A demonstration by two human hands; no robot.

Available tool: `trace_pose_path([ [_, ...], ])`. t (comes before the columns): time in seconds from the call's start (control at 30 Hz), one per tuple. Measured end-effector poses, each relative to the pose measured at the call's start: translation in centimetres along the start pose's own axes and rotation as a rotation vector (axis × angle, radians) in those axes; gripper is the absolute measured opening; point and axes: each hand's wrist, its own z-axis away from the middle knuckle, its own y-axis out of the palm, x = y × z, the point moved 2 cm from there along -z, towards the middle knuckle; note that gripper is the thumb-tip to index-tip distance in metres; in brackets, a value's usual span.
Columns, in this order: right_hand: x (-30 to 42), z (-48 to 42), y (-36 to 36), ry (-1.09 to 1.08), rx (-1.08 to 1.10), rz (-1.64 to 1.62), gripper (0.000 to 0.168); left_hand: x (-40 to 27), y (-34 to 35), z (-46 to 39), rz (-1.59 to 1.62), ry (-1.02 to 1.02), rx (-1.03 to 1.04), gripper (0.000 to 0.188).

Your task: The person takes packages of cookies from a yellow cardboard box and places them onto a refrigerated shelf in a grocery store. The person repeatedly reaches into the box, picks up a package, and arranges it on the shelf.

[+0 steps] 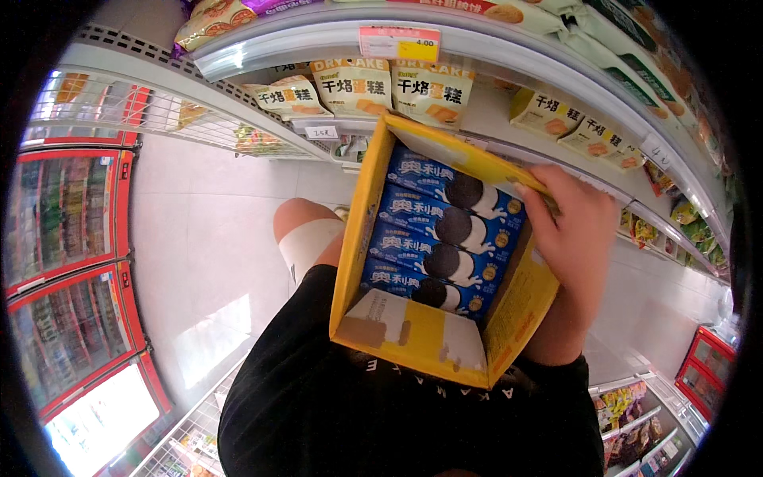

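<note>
A yellow cardboard box (pixel 518 322) with its top open is held tilted in front of my black shirt. Inside lie several blue Oreo cookie packs (pixel 411 208), stacked in a row with their printed faces up. My right hand (pixel 572 220) grips the box's right rim at the far corner, thumb over the edge and fingers outside. A bit of my left forearm (pixel 331 250) runs in behind the box's left wall. My left hand itself is out of sight behind the box.
A store shelf with a price tag (pixel 399 45) on its edge curves just beyond the box. Dry cake bags (pixel 351 89) stand below it, others (pixel 548 113) to the right. Red-framed glass-door coolers (pixel 65 214) line the left. A wire rack (pixel 191 441) is behind me.
</note>
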Motion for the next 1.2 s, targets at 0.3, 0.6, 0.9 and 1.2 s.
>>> trace_pose_path([
  [0.3, -0.9, -1.0, -0.4, 0.004, 0.045, -0.035, 0.018, 0.6, 6.2, -8.4, 0.091, 0.038, 0.125, 0.044],
  [0.6, -3.2, -2.9, -1.7, -0.05, 0.042, -0.047, 0.02, 1.5, 12.5, -14.4, 0.154, 0.049, 0.15, 0.043],
  [0.9, -1.8, -1.1, -1.3, 0.025, 0.015, -0.049, 0.018, 1.0, 6.3, -10.5, 0.102, 0.033, 0.139, 0.042],
  [1.2, -0.5, -3.3, -0.3, -0.033, 0.055, 0.025, 0.02, 2.4, 7.6, -12.4, 0.178, 0.009, 0.218, 0.041],
])
